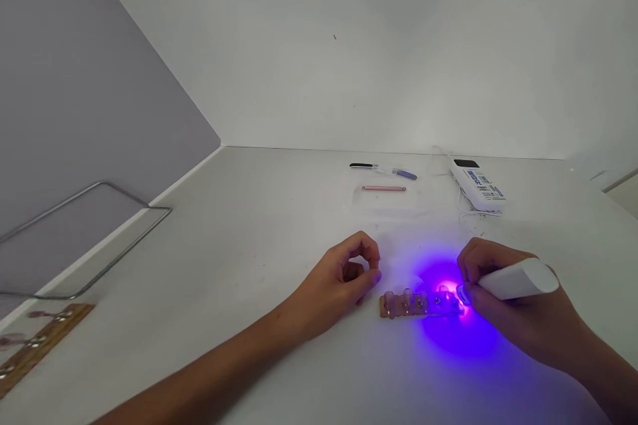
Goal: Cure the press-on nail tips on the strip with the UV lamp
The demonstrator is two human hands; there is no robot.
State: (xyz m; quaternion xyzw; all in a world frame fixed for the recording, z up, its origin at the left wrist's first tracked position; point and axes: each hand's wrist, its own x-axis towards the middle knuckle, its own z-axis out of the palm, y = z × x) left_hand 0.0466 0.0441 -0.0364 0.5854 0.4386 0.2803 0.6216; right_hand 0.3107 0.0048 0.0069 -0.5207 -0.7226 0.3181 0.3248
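Note:
My right hand grips a white handheld UV nail lamp, its lit head tipped down at the right end of a small wooden strip. Several clear pinkish false nails with shiny gems stand in a row along that strip. Violet light floods the right end and the table around it, so the nails there are hard to make out. Just left of the strip, my left hand hovers with curled fingers, thumb and index tips close together and nothing visible between them.
At the back lie a pink pen-like tool, a black-handled tool, a tool with a grey-blue end and a white power bank with a cable. On the left are a metal wire frame and another wooden strip bearing nails.

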